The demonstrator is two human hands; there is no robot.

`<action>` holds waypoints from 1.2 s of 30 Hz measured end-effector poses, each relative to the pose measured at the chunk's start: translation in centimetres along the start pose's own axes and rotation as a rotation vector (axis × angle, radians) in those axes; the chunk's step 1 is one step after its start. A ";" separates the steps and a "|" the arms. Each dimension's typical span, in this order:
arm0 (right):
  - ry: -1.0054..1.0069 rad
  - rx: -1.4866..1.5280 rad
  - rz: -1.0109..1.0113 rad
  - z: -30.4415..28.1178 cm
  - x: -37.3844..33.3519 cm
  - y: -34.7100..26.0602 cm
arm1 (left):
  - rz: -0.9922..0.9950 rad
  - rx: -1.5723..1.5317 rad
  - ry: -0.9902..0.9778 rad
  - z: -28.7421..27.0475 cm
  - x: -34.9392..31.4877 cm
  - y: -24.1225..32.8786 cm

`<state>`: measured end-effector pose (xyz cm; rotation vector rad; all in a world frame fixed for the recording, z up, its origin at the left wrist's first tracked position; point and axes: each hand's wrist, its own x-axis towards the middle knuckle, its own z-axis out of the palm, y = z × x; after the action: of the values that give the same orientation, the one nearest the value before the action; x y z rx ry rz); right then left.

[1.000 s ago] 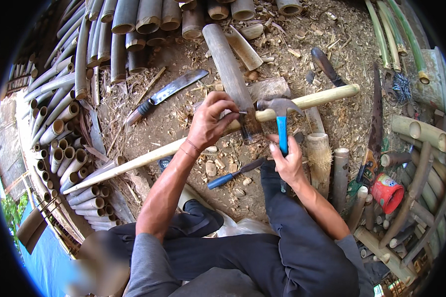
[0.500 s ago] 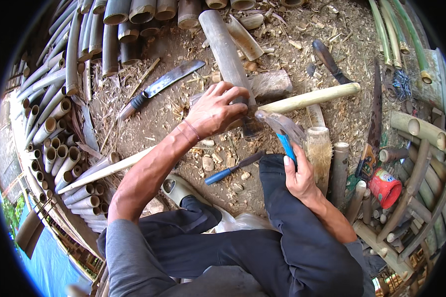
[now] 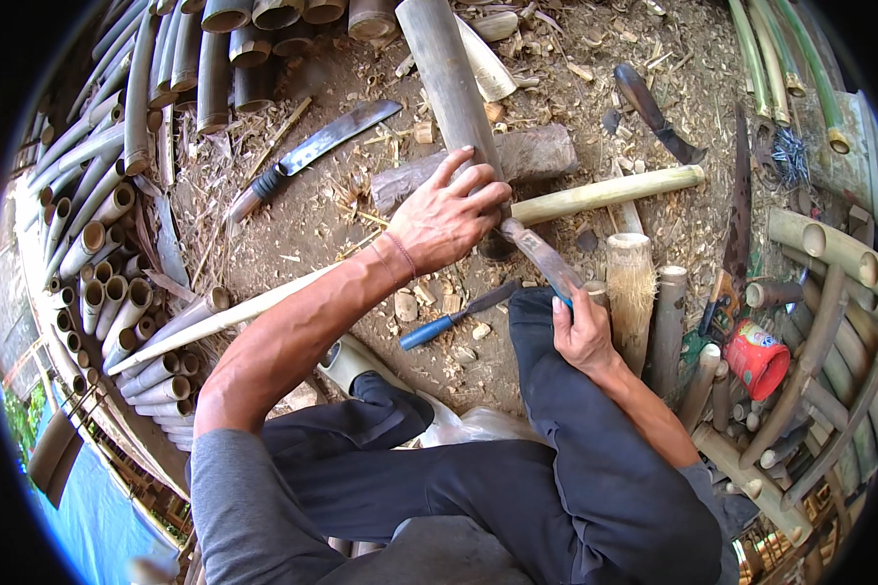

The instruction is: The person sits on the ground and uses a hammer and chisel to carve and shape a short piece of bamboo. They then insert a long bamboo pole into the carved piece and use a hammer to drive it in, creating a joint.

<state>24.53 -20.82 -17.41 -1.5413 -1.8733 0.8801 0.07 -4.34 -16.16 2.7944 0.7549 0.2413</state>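
My left hand (image 3: 454, 210) is closed around the lower part of a thick grey-brown bamboo pole (image 3: 449, 83) that slopes away toward the far side. A long pale pole (image 3: 610, 193) crosses it beneath my hand; my fingers hide whether it passes through or behind. My right hand (image 3: 585, 331) grips the blue handle of a claw hammer (image 3: 541, 258), whose head meets the two poles at their crossing, just right of my left hand. A chisel (image 3: 454, 317) with a blue handle lies on the ground below the crossing.
A short log (image 3: 537, 154) lies under the bamboo pole. A machete (image 3: 312, 151) is at left and a dark-handled knife (image 3: 658, 117) at upper right. Upright bamboo pieces (image 3: 629, 292), a saw (image 3: 724, 292) and a red can (image 3: 756, 361) stand on the right; stacked bamboo (image 3: 112, 292) lines the left.
The hammer has turned, its head now in line with my right hand and close against the crossing. My left hand has shifted slightly right on the bamboo pole.
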 end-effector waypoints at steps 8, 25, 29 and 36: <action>0.059 0.035 -0.301 -1.7 -0.7 -0.8 | 0.011 0.029 -0.038 -0.1 0.1 0.2; 0.158 0.387 0.514 -2.2 -3.3 -0.2 | -0.844 -0.301 0.017 -2.4 0.9 4.2; 0.131 0.645 0.667 -0.7 0.9 -1.7 | -0.932 -0.221 0.082 1.9 -5.0 3.1; 0.285 0.441 0.246 0.8 4.6 -0.2 | -1.016 -0.350 0.039 -0.9 -4.0 0.9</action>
<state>22.92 -16.45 -17.68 -1.5352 -1.2095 1.0351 -3.06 -7.00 -15.47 1.7941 1.7884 0.1977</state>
